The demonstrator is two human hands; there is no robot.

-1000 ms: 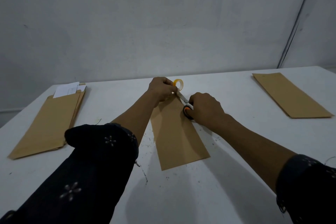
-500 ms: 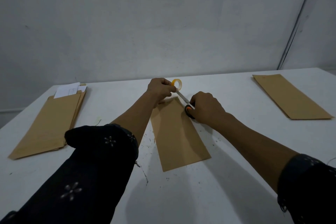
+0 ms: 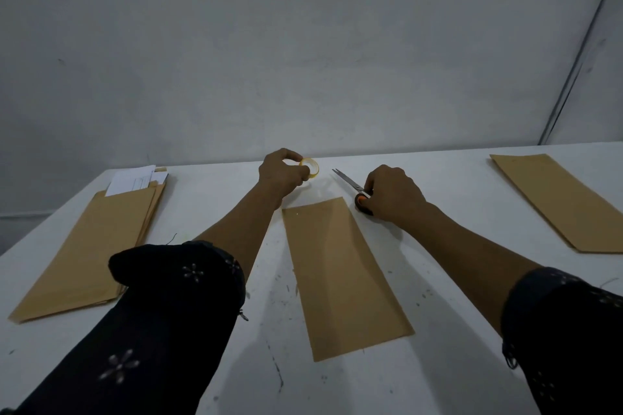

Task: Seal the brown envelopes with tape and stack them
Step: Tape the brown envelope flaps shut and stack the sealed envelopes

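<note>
A brown envelope (image 3: 340, 276) lies flat in the middle of the white table (image 3: 438, 381), its short top edge pointing away from me. Just beyond that edge my left hand (image 3: 281, 175) pinches a small yellow roll of clear tape (image 3: 310, 168). To the right of the envelope's top corner my right hand (image 3: 392, 194) grips the orange-and-black handles of a pair of scissors (image 3: 350, 183), whose blades point up and left and look nearly together. Neither hand touches the envelope.
A pile of brown envelopes (image 3: 91, 246) with white papers (image 3: 135, 178) sticking out lies at the left. Another brown envelope stack (image 3: 556, 199) lies at the far right. A grey wall stands right behind the table's far edge.
Both hands have lifted off the middle envelope's top edge. The left hand drew the tape roll back and left; the right hand carried the scissors off to the right.
</note>
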